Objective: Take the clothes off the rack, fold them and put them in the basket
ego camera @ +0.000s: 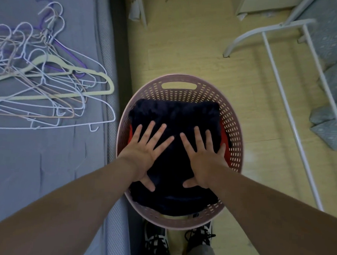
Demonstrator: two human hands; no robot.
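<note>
A pink perforated basket [187,89] stands on the floor between the bed and the rack. Inside lies a folded dark navy garment [176,116] on top, with a red garment [226,150] showing at its edges beneath. My left hand [145,153] and my right hand [203,158] both press flat on the navy garment, fingers spread and straight. The white clothes rack [286,98] stands to the right with no clothes visible on it.
A pile of several bare hangers [49,82] lies on the grey bed [45,160] at the left. Folded patterned bedding [334,77] sits at the far right. My shoes [177,243] are just behind the basket on the yellow floor.
</note>
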